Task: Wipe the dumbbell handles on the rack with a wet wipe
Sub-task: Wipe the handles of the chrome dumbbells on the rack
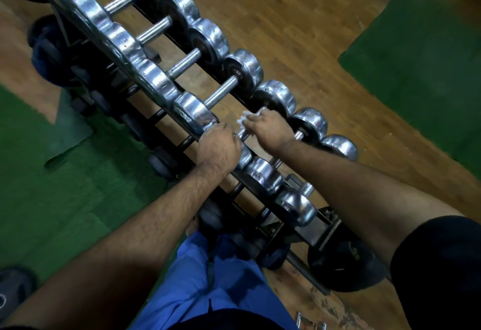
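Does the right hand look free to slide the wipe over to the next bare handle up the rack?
Probably yes. The right hand grips the wipe on one handle, and the next handle lies bare beside it with nothing across it. The left hand holds the near end, out of the way.

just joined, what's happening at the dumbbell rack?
A person is leaning over a black metal rack of chrome dumbbells. Their right hand presses a white wet wipe around the steel handle of one dumbbell near the close end of the row, in the middle of wiping it. Their left hand grips that dumbbell's chrome head beside it, apparently steadying it. The dumbbells farther up the row sit untouched on the rack.
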`<state>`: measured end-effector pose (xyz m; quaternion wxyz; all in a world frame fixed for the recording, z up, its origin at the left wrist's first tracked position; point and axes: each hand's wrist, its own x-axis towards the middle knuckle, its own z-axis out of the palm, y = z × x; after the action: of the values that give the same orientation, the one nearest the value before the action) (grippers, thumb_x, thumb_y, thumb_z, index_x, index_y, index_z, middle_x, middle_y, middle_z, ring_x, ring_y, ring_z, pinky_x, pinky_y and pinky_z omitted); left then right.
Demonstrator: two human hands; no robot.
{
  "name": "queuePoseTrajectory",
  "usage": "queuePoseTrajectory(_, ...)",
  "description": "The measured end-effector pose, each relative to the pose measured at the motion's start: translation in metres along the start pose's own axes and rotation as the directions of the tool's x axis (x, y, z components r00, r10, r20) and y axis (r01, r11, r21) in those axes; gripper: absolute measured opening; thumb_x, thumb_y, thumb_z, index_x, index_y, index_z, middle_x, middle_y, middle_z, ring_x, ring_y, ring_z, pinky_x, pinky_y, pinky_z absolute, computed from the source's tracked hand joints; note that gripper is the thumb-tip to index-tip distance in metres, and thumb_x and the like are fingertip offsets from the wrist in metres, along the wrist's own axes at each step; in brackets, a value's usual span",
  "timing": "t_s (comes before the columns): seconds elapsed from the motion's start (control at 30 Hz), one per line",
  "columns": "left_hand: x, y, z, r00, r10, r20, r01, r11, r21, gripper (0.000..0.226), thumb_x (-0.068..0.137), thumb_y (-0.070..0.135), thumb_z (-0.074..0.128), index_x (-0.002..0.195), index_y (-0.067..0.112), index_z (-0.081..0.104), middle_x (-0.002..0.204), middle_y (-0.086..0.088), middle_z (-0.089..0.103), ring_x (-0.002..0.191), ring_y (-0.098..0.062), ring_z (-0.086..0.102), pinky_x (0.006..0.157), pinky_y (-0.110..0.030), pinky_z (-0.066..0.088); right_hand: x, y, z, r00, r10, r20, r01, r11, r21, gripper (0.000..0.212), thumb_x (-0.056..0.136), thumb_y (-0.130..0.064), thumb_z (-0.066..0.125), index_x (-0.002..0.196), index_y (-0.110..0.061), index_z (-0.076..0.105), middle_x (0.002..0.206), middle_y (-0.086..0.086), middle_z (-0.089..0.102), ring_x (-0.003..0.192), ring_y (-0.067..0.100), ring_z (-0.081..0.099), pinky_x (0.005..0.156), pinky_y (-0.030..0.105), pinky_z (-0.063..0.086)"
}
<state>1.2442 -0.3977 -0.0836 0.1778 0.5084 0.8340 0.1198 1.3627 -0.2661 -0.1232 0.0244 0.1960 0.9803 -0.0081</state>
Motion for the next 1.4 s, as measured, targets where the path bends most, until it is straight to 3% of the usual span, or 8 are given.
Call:
queuePoseTrajectory(0.13, 0.005, 0.004, 0.009, 1.000, 0.014, 0.005, -0.015, 0.999, 0.048, 0.032, 0.096, 0.030, 0.046, 0.102, 0.005, 0.066, 0.104, -0.011, 0.065, 0.100, -0.026, 0.059, 0.086, -0.037, 0.047, -0.012, -0.004, 0.007, 0.997, -0.056, -0.056, 0.057, 0.998, 0.012, 0.018, 0.091, -0.024, 0.061, 0.106, -0.019, 0.071, 0.106, -0.004, 0.071, 0.077, 0.024, 0.054, 0.064, 0.035, 0.041)
queuePoseTrajectory(0.3, 0.007, 0.005, 0.015, 1.000, 0.019, -0.012, -0.018, 0.996, 0.085, 0.035, 0.093, 0.030, 0.046, 0.102, 0.002, 0.067, 0.104, -0.015, 0.066, 0.102, -0.030, 0.059, 0.090, -0.040, 0.046, 0.003, 0.008, 0.009, 0.984, 0.167, -0.063, -0.170, 0.984, -0.050, 0.033, 0.080, -0.009, 0.063, 0.112, -0.013, 0.069, 0.106, 0.003, 0.070, 0.086, 0.030, 0.056, 0.074, 0.039, 0.046)
queuePoseTrajectory(0.47, 0.014, 0.016, 0.016, 0.999, -0.011, 0.039, 0.004, 0.984, 0.179, 0.035, 0.095, 0.032, 0.045, 0.107, 0.006, 0.064, 0.108, -0.012, 0.064, 0.109, -0.029, 0.057, 0.095, -0.039, 0.043, -0.004, -0.006, 0.014, 0.998, 0.026, -0.056, -0.027, 0.999, -0.019, 0.030, 0.090, -0.027, 0.047, 0.106, -0.019, 0.071, 0.105, -0.004, 0.071, 0.086, 0.025, 0.056, 0.077, 0.039, 0.044)
queuePoseTrajectory(0.73, 0.017, 0.015, 0.023, 0.998, -0.007, 0.064, -0.007, 0.976, 0.218, 0.039, 0.095, 0.033, 0.041, 0.102, 0.004, 0.067, 0.105, -0.014, 0.066, 0.111, -0.031, 0.056, 0.101, -0.042, 0.042, -0.001, -0.011, 0.005, 0.985, 0.167, 0.041, -0.162, 0.981, -0.110, 0.040, 0.087, -0.016, 0.056, 0.127, -0.014, 0.060, 0.118, 0.003, 0.065, 0.097, 0.027, 0.054, 0.084, 0.040, 0.044)
queuePoseTrajectory(0.87, 0.014, 0.013, 0.024, 0.998, 0.016, 0.054, -0.027, 0.976, 0.214, 0.041, 0.096, 0.034, 0.040, 0.093, 0.005, 0.069, 0.100, -0.013, 0.066, 0.107, -0.029, 0.057, 0.099, -0.041, 0.044, -0.008, 0.007, 0.004, 0.952, 0.304, 0.041, -0.300, 0.951, -0.081, 0.056, 0.092, -0.010, 0.054, 0.147, -0.014, 0.041, 0.151, 0.004, 0.045, 0.106, 0.026, 0.052, 0.095, 0.040, 0.042)
queuePoseTrajectory(1.17, 0.015, 0.012, 0.013, 0.993, 0.054, 0.106, -0.077, 0.971, 0.228, 0.043, 0.098, 0.036, 0.041, 0.094, 0.004, 0.070, 0.096, -0.013, 0.066, 0.101, -0.027, 0.057, 0.094, -0.039, 0.044, -0.006, -0.007, 0.007, 0.877, 0.481, -0.012, -0.481, 0.876, -0.028, 0.050, 0.093, -0.013, 0.054, 0.142, -0.024, 0.049, 0.151, -0.008, 0.045, 0.100, 0.025, 0.056, 0.086, 0.038, 0.042)
queuePoseTrajectory(1.3, 0.015, 0.012, 0.010, 0.989, 0.079, 0.123, -0.107, 0.963, 0.247, 0.045, 0.099, 0.038, 0.039, 0.096, 0.005, 0.069, 0.095, -0.011, 0.066, 0.097, -0.025, 0.057, 0.089, -0.037, 0.045, -0.004, -0.027, 0.020, 0.772, 0.631, -0.079, -0.625, 0.776, 0.086, 0.038, 0.082, -0.009, 0.060, 0.119, -0.019, 0.067, 0.128, 0.003, 0.067, 0.077, 0.029, 0.061, 0.066, 0.036, 0.043)
queuePoseTrajectory(1.4, 0.015, 0.007, 0.015, 0.989, 0.075, 0.127, -0.102, 0.969, 0.223, 0.046, 0.098, 0.040, 0.039, 0.098, 0.006, 0.070, 0.096, -0.012, 0.065, 0.099, -0.026, 0.056, 0.090, -0.038, 0.044, 0.001, -0.044, 0.013, 0.511, 0.858, 0.055, -0.785, 0.439, 0.437, 0.030, 0.091, -0.012, 0.049, 0.113, -0.019, 0.068, 0.094, 0.009, 0.072, 0.078, 0.031, 0.061, 0.059, 0.034, 0.041)
